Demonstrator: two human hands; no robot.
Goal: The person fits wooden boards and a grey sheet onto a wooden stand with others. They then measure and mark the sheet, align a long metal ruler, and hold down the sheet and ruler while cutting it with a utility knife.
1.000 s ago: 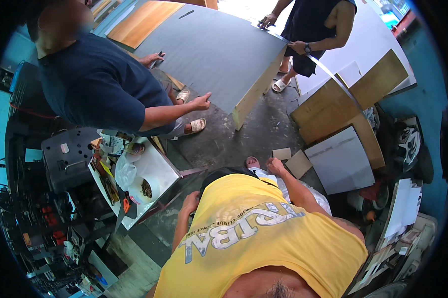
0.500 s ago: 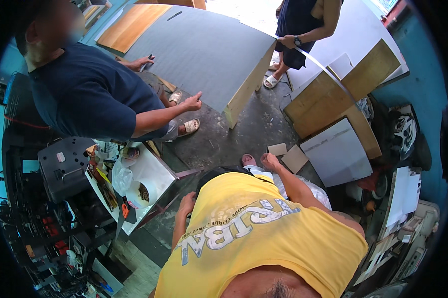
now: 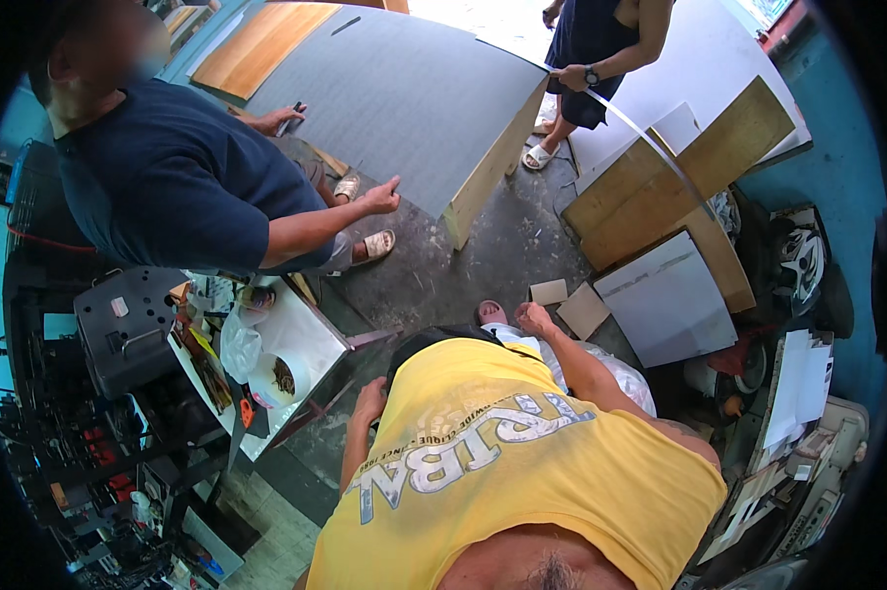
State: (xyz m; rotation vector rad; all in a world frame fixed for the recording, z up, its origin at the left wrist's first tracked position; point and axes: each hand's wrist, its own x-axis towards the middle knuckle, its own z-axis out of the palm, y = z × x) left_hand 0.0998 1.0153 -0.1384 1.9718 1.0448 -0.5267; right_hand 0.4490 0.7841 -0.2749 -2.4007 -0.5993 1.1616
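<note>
My left hand (image 3: 370,401) hangs by my left hip, near the small white-topped table (image 3: 317,339); its fingers are mostly hidden. My right hand (image 3: 535,320) is over my right thigh, fingers curled; whatever may be in it is too small to make out. Ahead stands a large board with a grey surface (image 3: 404,103) and raw wooden edges. At its left side a person in a dark shirt (image 3: 168,177) holds a small dark tool (image 3: 291,120) in one hand. At its far right corner another person's hand (image 3: 571,79) grips a long thin pale strip (image 3: 640,130).
Wooden boards (image 3: 659,192) and a pale panel (image 3: 667,300) lean at the right, with small board pieces (image 3: 583,313) nearby. A saw with an orange handle (image 3: 247,413) and a white tub (image 3: 278,379) rest on the small table. A black case (image 3: 129,329) stands left.
The far person's free hand shows a little more at the top edge, and the strip has shifted slightly. My own hands stay almost where they were.
</note>
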